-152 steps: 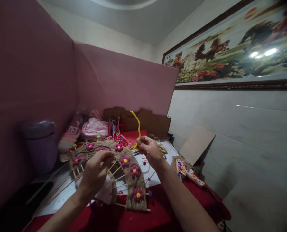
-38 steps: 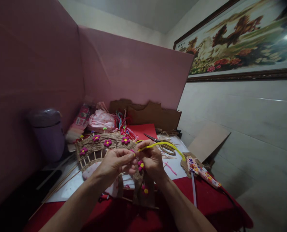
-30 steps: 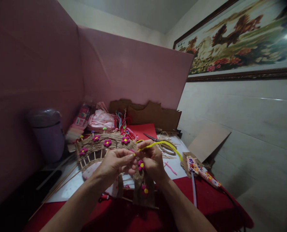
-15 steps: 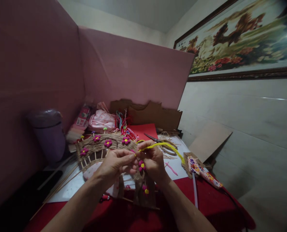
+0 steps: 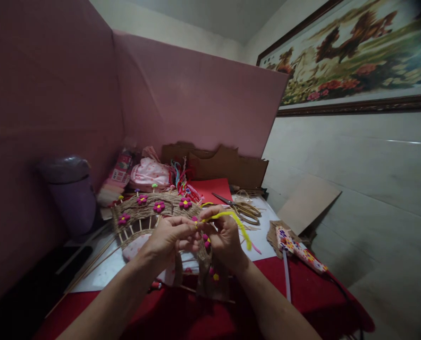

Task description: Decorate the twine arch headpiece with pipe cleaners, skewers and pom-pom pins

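A fuzzy yellow strip [image 5: 237, 221] runs from the fingertips of both hands and droops to the right. My left hand [image 5: 177, 234] pinches its small near end. My right hand [image 5: 224, 236] is closed on the strip close beside the left fingertips. Under and behind the hands lies a curved, twine-wrapped piece [image 5: 168, 200] with wooden sticks and several magenta flowers with yellow centres. One such flower [image 5: 158, 206] sits just above my left hand. The twine piece is partly hidden by both hands.
Scissors [image 5: 246, 210] lie behind the right hand, near a red sheet [image 5: 212, 190] and brown cardboard [image 5: 228, 165]. A purple bin [image 5: 72, 200] stands left. At right is a flower-patterned glue gun [image 5: 298, 250]. Pink cloth [image 5: 151, 174] and coloured strips [image 5: 182, 177] sit at the back.
The yellow strip's free end has swung left and down, toward my right hand. Both hands stay close together, the fingers shifted slightly. The camera view has moved a little.
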A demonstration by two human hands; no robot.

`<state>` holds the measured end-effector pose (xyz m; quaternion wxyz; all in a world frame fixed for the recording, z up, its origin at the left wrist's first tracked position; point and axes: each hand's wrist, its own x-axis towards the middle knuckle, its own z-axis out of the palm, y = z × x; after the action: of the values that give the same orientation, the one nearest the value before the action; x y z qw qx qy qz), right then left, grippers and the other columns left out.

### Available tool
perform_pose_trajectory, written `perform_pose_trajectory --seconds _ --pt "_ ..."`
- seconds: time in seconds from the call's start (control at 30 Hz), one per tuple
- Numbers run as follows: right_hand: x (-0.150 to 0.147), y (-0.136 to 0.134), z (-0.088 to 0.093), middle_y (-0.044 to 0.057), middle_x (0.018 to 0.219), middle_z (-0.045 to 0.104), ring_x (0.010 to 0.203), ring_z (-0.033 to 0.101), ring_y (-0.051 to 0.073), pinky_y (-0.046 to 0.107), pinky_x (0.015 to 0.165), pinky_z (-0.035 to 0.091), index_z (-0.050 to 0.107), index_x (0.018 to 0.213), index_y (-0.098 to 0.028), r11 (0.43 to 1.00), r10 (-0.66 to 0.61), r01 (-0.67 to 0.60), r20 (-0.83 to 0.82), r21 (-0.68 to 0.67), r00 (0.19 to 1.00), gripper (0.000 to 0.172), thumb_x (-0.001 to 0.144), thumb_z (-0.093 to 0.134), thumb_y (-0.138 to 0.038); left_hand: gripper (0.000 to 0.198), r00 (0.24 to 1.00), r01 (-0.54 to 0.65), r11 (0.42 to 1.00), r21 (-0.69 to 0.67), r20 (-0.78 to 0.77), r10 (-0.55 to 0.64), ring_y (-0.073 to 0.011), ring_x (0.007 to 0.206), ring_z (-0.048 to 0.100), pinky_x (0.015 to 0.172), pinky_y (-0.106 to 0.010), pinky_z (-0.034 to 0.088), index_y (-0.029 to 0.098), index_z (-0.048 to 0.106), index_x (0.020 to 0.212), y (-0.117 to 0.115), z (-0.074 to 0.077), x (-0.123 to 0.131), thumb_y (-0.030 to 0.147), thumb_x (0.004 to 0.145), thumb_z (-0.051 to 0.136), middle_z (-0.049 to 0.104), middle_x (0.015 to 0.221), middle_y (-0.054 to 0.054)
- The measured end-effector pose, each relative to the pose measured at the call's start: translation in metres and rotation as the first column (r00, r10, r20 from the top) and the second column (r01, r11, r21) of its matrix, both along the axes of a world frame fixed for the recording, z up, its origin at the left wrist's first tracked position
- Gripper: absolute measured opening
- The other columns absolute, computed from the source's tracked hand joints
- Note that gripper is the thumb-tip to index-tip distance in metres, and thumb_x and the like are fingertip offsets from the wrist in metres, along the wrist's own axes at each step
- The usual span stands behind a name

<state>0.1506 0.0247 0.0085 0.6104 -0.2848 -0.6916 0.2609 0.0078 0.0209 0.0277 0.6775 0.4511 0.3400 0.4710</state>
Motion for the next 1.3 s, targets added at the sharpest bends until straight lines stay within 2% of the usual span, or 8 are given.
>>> perform_pose_trajectory --seconds 0.1,0.17,0.27,0.37,0.53,0.83,1.1,1.3 --pt "0.000 0.000 -0.003 -0.001 0.073 0.056 0.062 0.052 0.012 0.025 0.059 0.042 0.053 0.084 -0.022 0.997 -0.043 0.034 0.123 0.073 0.991 0.010 0.077 0.055 -0.014 0.022 0.982 -0.143 0.988 0.066 -0.114 0.149 -0.0105 0.041 0.055 0.042 -0.022 0.046 0.010 0.062 0.055 -0.003 0.002 0.003 0.024 0.054 0.079 0.061 0.049 -0.003" --pt "0.000 -0.001 -0.004 -0.001 0.071 0.056 0.059 0.051 0.012 0.025 0.058 0.042 0.054 0.082 -0.022 0.995 -0.062 0.050 0.141 0.088 0.988 0.008 0.077 0.057 -0.016 0.023 0.971 -0.174 0.978 0.117 -0.144 0.190 -0.0099 0.039 0.053 0.041 -0.021 0.045 0.010 0.062 0.055 -0.005 0.003 0.005 0.026 0.056 0.079 0.060 0.048 -0.002" --pt "-0.001 0.000 -0.002 -0.002 0.070 0.056 0.059 0.052 0.011 0.024 0.058 0.043 0.054 0.083 -0.022 0.998 -0.058 0.058 0.005 0.003 0.998 0.008 0.078 0.055 -0.016 0.023 0.994 -0.091 0.988 0.125 -0.048 0.098 -0.0118 0.047 0.058 0.048 -0.025 0.050 0.010 0.066 0.065 -0.007 0.002 0.004 0.030 0.059 0.077 0.065 0.057 -0.004" --pt "-0.001 0.001 0.001 -0.001 0.075 0.058 0.063 0.054 0.011 0.023 0.057 0.044 0.053 0.082 -0.021 0.997 0.006 -0.018 -0.170 -0.069 0.986 0.012 0.075 0.058 -0.012 0.026 0.997 -0.011 0.995 0.102 0.071 0.004 -0.0139 0.054 0.062 0.050 -0.026 0.053 0.010 0.068 0.073 -0.007 0.001 0.002 0.029 0.058 0.079 0.067 0.062 -0.005" --pt "-0.002 0.002 0.006 -0.002 0.073 0.059 0.060 0.054 0.011 0.023 0.054 0.044 0.053 0.077 -0.021 0.985 0.117 -0.148 -0.288 -0.088 0.950 0.016 0.071 0.062 -0.011 0.024 0.993 0.044 0.998 0.050 0.109 -0.049 -0.0115 0.051 0.060 0.046 -0.021 0.051 0.009 0.068 0.072 -0.007 0.003 0.000 0.026 0.059 0.079 0.066 0.061 -0.006" --pt "-0.007 -0.008 0.011 -0.002 0.069 0.058 0.061 0.054 0.012 0.025 0.056 0.045 0.054 0.071 -0.021 0.991 0.060 -0.088 -0.248 -0.102 0.967 0.012 0.070 0.062 -0.012 0.022 0.991 0.034 0.999 0.015 0.130 -0.036 -0.0110 0.046 0.059 0.045 -0.021 0.050 0.009 0.065 0.064 -0.003 -0.004 -0.001 0.024 0.057 0.080 0.065 0.057 -0.005" --pt "-0.002 -0.001 0.008 -0.001 0.077 0.055 0.069 0.053 0.012 0.023 0.061 0.044 0.055 0.074 -0.020 0.990 0.123 -0.135 -0.239 -0.036 0.963 0.010 0.074 0.063 -0.014 0.022 0.989 0.019 1.000 0.003 0.149 -0.019 -0.0106 0.047 0.057 0.042 -0.021 0.049 0.011 0.064 0.066 -0.005 0.000 0.000 0.026 0.060 0.078 0.064 0.056 -0.003" --pt "-0.003 -0.002 0.008 -0.001 0.080 0.053 0.071 0.052 0.012 0.023 0.061 0.044 0.054 0.076 -0.021 0.987 0.117 -0.140 -0.253 -0.074 0.960 0.010 0.076 0.063 -0.019 0.026 0.994 -0.033 0.994 0.101 0.108 0.022 -0.0114 0.049 0.060 0.043 -0.021 0.050 0.010 0.068 0.070 -0.005 -0.003 0.001 0.028 0.057 0.080 0.066 0.060 -0.004"
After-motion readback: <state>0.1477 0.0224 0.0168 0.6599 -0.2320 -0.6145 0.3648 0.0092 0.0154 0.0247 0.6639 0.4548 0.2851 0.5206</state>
